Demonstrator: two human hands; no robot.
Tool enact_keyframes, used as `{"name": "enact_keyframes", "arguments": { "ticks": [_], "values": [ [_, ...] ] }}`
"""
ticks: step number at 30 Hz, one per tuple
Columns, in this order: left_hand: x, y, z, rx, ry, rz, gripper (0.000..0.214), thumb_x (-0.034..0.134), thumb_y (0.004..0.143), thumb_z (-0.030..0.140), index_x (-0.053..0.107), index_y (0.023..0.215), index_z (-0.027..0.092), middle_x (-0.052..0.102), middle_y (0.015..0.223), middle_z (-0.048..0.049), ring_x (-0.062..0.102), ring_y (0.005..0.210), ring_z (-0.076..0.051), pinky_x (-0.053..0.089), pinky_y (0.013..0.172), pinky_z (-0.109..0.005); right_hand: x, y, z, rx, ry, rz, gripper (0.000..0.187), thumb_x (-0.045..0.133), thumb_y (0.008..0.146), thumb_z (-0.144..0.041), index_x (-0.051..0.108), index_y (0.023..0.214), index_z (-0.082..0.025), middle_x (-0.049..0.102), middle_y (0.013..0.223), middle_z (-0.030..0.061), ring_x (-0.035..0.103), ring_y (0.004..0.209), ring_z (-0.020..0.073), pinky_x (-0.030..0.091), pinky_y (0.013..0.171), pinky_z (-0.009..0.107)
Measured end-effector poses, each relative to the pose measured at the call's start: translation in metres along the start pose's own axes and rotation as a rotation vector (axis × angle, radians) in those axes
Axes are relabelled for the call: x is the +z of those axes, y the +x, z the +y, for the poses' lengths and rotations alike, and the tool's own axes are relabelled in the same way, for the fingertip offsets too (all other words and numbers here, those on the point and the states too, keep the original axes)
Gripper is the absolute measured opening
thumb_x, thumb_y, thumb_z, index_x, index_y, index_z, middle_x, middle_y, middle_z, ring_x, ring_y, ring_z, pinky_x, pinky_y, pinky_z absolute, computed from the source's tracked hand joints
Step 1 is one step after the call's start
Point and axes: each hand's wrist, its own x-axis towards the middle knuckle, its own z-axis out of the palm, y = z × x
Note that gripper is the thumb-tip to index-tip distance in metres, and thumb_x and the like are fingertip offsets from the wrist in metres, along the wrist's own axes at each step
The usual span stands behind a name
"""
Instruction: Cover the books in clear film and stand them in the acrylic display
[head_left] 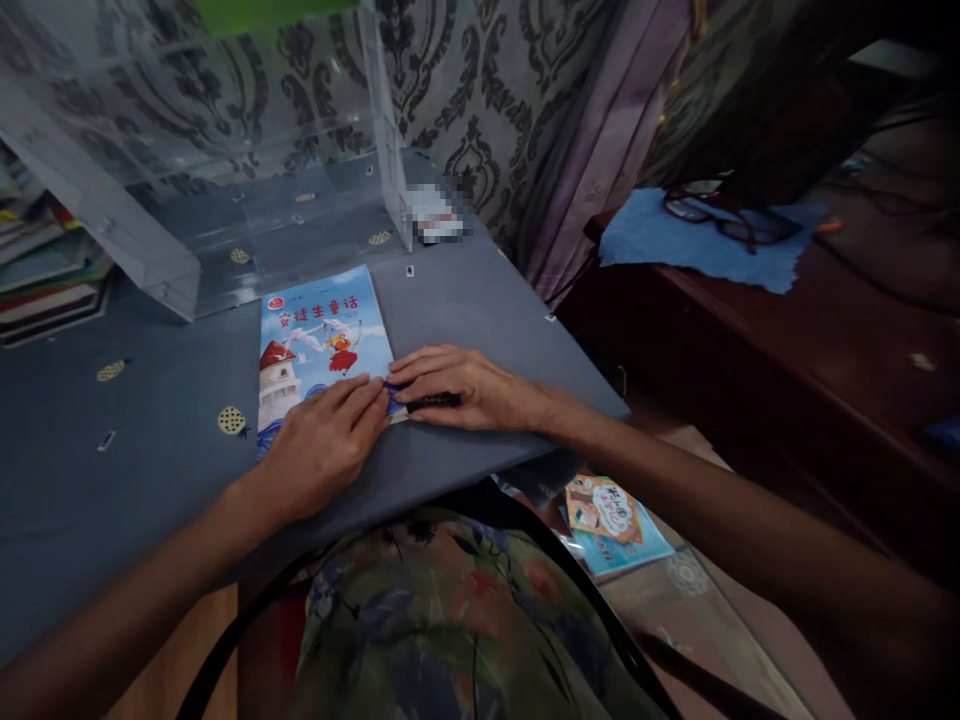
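A blue picture book with a red-roofed tower and a figure in red on its cover lies on the grey patterned tablecloth. My left hand rests flat across its lower part, fingers stretched towards the right edge and covering some of the cover. At the book's lower right corner, my right hand has its fingertips on the edge. Between its thumb and fingers shows a small dark patterned thing, mostly hidden, whose kind I cannot make out.
Behind the book stands a clear plastic stand. Stacked books are at the far left. A blurred-out item lies near the curtain. Glasses rest on a blue cloth at right. More books lie below the table.
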Motion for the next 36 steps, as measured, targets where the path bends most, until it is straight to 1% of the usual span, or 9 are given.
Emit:
{"name": "enact_keyframes", "arguments": {
  "ticks": [4,7,12,18,21,24,28,32,36],
  "values": [
    [0.0004,0.0000,0.0003,-0.003,-0.019,0.008,0.030,0.046,0.100,0.017,0.068,0.116,0.005,0.073,0.114,-0.0179,0.068,0.106,-0.029,0.059,0.083,-0.041,0.0001,-0.0003,-0.0001,-0.010,0.009,0.019,0.019,0.066,0.094,-0.024,0.073,0.109,-0.015,0.073,0.118,0.0149,0.065,0.120,0.0217,0.051,0.105,0.046],
    [0.0007,0.0001,0.0005,0.004,-0.007,0.005,0.030,0.045,0.100,0.016,0.068,0.115,0.006,0.073,0.113,-0.0175,0.068,0.105,-0.029,0.059,0.082,-0.040,0.0004,-0.0007,-0.0004,-0.008,0.007,0.022,0.019,0.066,0.094,-0.023,0.073,0.109,-0.014,0.073,0.118,0.0163,0.065,0.121,0.0220,0.052,0.105,0.045],
    [0.0038,-0.0018,0.0016,-0.010,0.005,0.014,0.029,0.046,0.099,0.015,0.069,0.114,0.006,0.074,0.114,-0.0163,0.069,0.104,-0.029,0.060,0.080,-0.040,0.0011,-0.0015,0.0006,0.002,0.004,0.020,0.019,0.067,0.093,-0.025,0.074,0.109,-0.017,0.073,0.119,0.0140,0.065,0.121,0.0217,0.052,0.105,0.046],
    [0.0047,-0.0022,0.0037,-0.018,0.009,0.016,0.028,0.049,0.099,0.016,0.069,0.115,0.007,0.074,0.114,-0.0150,0.068,0.107,-0.029,0.059,0.084,-0.040,0.0008,-0.0035,0.0032,0.026,-0.009,-0.010,0.018,0.067,0.094,-0.024,0.074,0.110,-0.022,0.073,0.122,0.0101,0.063,0.123,0.0215,0.052,0.105,0.047],
    [0.0041,-0.0021,0.0040,-0.033,-0.012,0.016,0.028,0.049,0.098,0.016,0.069,0.116,0.008,0.074,0.115,-0.0156,0.068,0.108,-0.029,0.059,0.085,-0.041,0.0011,-0.0035,0.0030,0.011,-0.016,-0.011,0.018,0.066,0.094,-0.021,0.074,0.110,-0.020,0.072,0.121,0.0111,0.062,0.124,0.0219,0.052,0.105,0.046],
    [0.0044,-0.0030,0.0036,-0.044,-0.028,0.011,0.028,0.050,0.097,0.015,0.069,0.117,0.009,0.073,0.116,-0.0158,0.068,0.109,-0.029,0.058,0.086,-0.041,0.0016,-0.0025,0.0024,0.004,-0.011,0.002,0.017,0.067,0.093,-0.025,0.074,0.108,-0.020,0.073,0.120,0.0108,0.063,0.123,0.0219,0.052,0.105,0.046],
    [0.0044,-0.0042,0.0023,-0.038,-0.051,0.005,0.028,0.051,0.097,0.015,0.068,0.118,0.009,0.073,0.117,-0.0161,0.067,0.110,-0.029,0.058,0.085,-0.042,0.0022,-0.0017,0.0032,0.000,0.001,0.013,0.016,0.066,0.095,-0.027,0.074,0.106,-0.020,0.073,0.118,0.0105,0.064,0.121,0.0209,0.053,0.104,0.045],
    [0.0027,-0.0036,0.0013,-0.030,-0.037,-0.002,0.029,0.050,0.096,0.014,0.068,0.118,0.009,0.073,0.117,-0.0156,0.067,0.110,-0.029,0.059,0.084,-0.042,0.0030,-0.0023,0.0052,0.006,0.011,0.014,0.015,0.069,0.092,-0.025,0.074,0.106,-0.022,0.073,0.118,0.0089,0.064,0.121,0.0214,0.053,0.104,0.046],
    [0.0014,-0.0024,0.0010,-0.014,-0.025,0.000,0.029,0.049,0.096,0.014,0.068,0.117,0.008,0.073,0.116,-0.0156,0.068,0.108,-0.029,0.060,0.083,-0.041,0.0029,-0.0020,0.0048,0.000,0.039,0.022,0.017,0.070,0.091,-0.025,0.074,0.106,-0.020,0.073,0.117,0.0105,0.064,0.121,0.0222,0.052,0.103,0.046]
  ]
}}
